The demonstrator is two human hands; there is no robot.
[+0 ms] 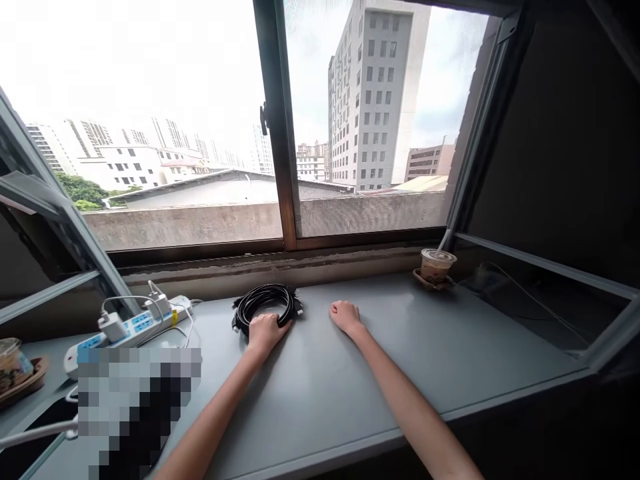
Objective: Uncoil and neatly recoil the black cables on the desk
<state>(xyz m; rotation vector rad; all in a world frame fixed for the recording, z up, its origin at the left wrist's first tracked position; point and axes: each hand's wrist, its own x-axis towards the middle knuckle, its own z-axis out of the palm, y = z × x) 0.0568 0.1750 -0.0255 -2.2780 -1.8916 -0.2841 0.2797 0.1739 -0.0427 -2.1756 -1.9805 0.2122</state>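
Note:
A coiled black cable (246, 312) lies on the grey tabletop (310, 400), with light metallic connector ends showing at its right side. My left hand (265, 332) is closed over the near edge of the coil, its thumb toward the right. To the right of the cable, apart from it, my right hand (346, 316) rests on the tabletop as a loose fist. Nothing shows in its curled fingers, and it touches only the table.
On the left a white power strip (134, 325) carries plugged-in chargers with trailing white cords. A lidded drink cup (436, 264) stands on a brown holder at the back right. Another cup (13, 365) is at the far left. Metal shelf posts and a window frame (287, 167) bound the table.

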